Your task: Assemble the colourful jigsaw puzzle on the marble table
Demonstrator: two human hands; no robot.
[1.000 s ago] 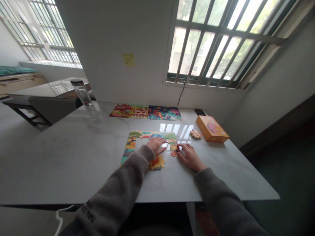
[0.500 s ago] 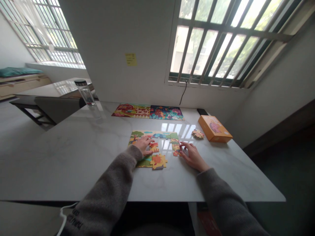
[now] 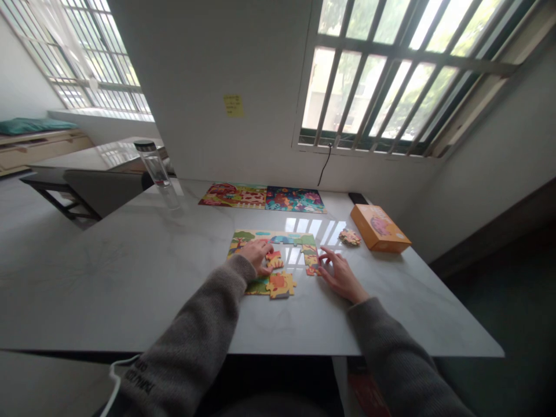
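Note:
A half-built colourful jigsaw puzzle (image 3: 278,238) lies on the white marble table (image 3: 130,272) in front of me. My left hand (image 3: 257,255) rests on its left part, fingers curled against a small red-orange piece (image 3: 273,259). My right hand (image 3: 339,272) lies flat on the table beside the puzzle's right column (image 3: 311,260), its fingers spread and its fingertips touching the edge. An orange-yellow section (image 3: 280,284) sits at the puzzle's near edge between my arms.
Two finished puzzles (image 3: 263,198) lie side by side at the back by the wall. An orange box (image 3: 379,228) and a small heap of loose pieces (image 3: 349,236) sit to the right. A clear bottle (image 3: 155,171) stands back left. A black cable (image 3: 324,165) hangs from the window.
My left hand has slid left from the puzzle's middle to its left part, uncovering the middle pieces. My right hand has barely shifted.

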